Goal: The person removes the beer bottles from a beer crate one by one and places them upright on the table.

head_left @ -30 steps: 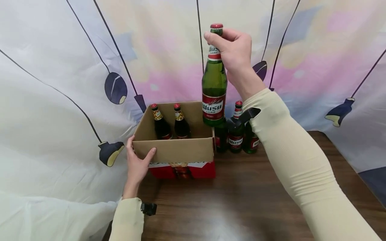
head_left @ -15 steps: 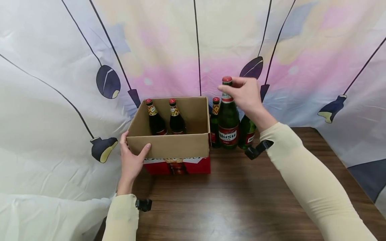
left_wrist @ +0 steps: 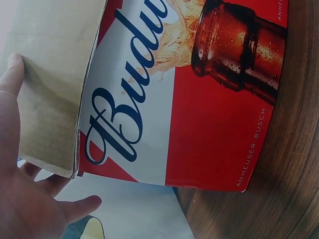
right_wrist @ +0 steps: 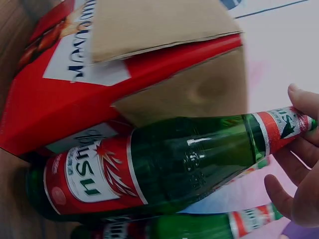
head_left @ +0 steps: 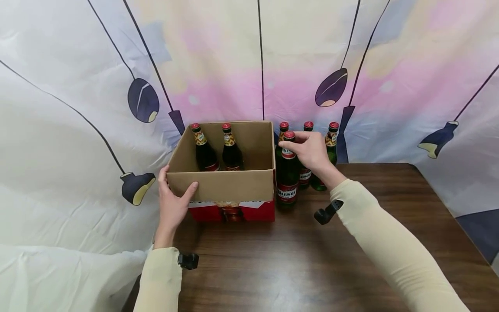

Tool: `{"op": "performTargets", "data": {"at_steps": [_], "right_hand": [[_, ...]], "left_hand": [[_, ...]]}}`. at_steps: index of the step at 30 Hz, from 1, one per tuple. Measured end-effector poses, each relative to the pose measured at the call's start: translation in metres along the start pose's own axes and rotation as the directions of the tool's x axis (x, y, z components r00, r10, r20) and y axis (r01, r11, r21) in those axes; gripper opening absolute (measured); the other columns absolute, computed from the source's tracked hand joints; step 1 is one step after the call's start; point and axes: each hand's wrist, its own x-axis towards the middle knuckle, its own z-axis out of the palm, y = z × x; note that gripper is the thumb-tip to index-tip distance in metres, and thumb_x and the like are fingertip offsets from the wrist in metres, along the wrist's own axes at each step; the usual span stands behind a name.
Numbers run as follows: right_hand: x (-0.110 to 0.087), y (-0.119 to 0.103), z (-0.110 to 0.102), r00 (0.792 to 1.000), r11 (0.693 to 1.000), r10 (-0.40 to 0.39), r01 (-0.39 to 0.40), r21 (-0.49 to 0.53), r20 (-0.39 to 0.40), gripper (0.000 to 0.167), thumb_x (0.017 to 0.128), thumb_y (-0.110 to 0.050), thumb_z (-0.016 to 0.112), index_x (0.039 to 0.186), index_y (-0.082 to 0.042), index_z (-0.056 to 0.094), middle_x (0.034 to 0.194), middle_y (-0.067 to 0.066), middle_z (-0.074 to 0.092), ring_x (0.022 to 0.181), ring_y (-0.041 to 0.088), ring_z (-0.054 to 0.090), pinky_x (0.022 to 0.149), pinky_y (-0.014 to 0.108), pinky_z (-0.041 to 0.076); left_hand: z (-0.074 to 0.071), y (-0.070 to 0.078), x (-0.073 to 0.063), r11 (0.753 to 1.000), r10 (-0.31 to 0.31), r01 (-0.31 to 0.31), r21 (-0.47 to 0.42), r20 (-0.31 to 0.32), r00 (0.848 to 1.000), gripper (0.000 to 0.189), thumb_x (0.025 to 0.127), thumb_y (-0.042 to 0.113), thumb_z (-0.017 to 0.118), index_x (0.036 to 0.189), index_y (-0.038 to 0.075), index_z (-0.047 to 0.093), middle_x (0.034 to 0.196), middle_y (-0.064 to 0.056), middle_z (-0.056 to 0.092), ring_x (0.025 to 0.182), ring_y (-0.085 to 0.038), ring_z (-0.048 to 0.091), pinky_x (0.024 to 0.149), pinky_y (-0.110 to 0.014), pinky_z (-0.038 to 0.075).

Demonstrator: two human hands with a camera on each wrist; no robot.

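Observation:
My right hand [head_left: 312,152] pinches the neck of a green beer bottle [head_left: 287,175] with a red cap. The bottle stands upright close beside the right wall of a cardboard beer box [head_left: 224,187]. In the right wrist view its red and white label [right_wrist: 92,177] faces the camera. My left hand [head_left: 173,212] grips the box's front left corner, its thumb on the folded-out front flap [left_wrist: 55,99] and other fingers around the edge. Two dark bottles [head_left: 205,155] with red caps stand inside the box on the left; their bases are hidden.
Behind the held bottle are several more beer bottles [head_left: 332,145], partly hidden by my right hand. A brown wooden table [head_left: 296,255] carries everything. A patterned cloth [head_left: 226,60] hangs just behind the box, and white cloth [head_left: 74,216] lies along the left.
My right hand has brought the green bottle down from above the box's right side to the table, shifting it toward me in the last half second. My left hand keeps its grip on the box.

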Motion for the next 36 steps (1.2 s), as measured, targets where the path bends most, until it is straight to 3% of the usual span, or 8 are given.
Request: {"op": "performTargets", "data": {"at_steps": [6, 13, 22, 36], "right_hand": [[-0.005, 0.021, 0.009, 0.999, 0.998, 0.054, -0.054, -0.022, 0.006, 0.056, 0.091, -0.037, 0.084, 0.137, -0.008, 0.071, 0.141, 0.015, 0.069, 0.131, 0.033, 0.062, 0.106, 0.053, 0.053], [-0.004, 0.031, 0.019, 0.997, 0.996, 0.073, -0.073, 0.052, 0.016, 0.054, 0.091, -0.036, 0.085, 0.135, -0.008, 0.073, 0.137, 0.015, 0.071, 0.127, 0.032, 0.064, 0.105, 0.051, 0.054], [0.0, 0.035, 0.023, 0.996, 0.992, 0.086, -0.085, 0.096, -0.003, 0.056, 0.092, -0.035, 0.084, 0.138, -0.008, 0.071, 0.144, 0.014, 0.067, 0.134, 0.032, 0.06, 0.109, 0.052, 0.051], [0.004, 0.043, 0.031, 0.997, 0.986, 0.067, -0.061, 0.158, -0.03, 0.052, 0.09, -0.035, 0.086, 0.134, -0.01, 0.074, 0.13, 0.014, 0.073, 0.118, 0.028, 0.065, 0.102, 0.05, 0.055]], "left_hand": [[0.003, 0.0, -0.001, 1.0, -0.003, 0.003, -0.006, 0.012, 1.0, 0.092, 0.094, 0.025, 0.08, 0.164, 0.026, 0.021, 0.165, -0.012, 0.031, 0.145, -0.031, 0.033, 0.119, -0.063, 0.029], [0.003, -0.002, -0.002, 1.0, 0.003, -0.003, -0.014, -0.012, 1.0, 0.092, 0.093, 0.023, 0.08, 0.164, 0.025, 0.022, 0.165, -0.013, 0.031, 0.146, -0.031, 0.033, 0.119, -0.062, 0.028], [0.003, -0.001, 0.0, 1.0, 0.015, -0.015, -0.019, -0.019, 1.0, 0.091, 0.093, 0.023, 0.08, 0.164, 0.025, 0.023, 0.164, -0.013, 0.032, 0.146, -0.03, 0.033, 0.12, -0.061, 0.027], [0.003, 0.001, -0.001, 0.999, 0.009, -0.01, -0.037, -0.019, 1.0, 0.093, 0.092, 0.021, 0.081, 0.164, 0.026, 0.023, 0.164, -0.012, 0.032, 0.145, -0.03, 0.034, 0.117, -0.059, 0.028]]}}
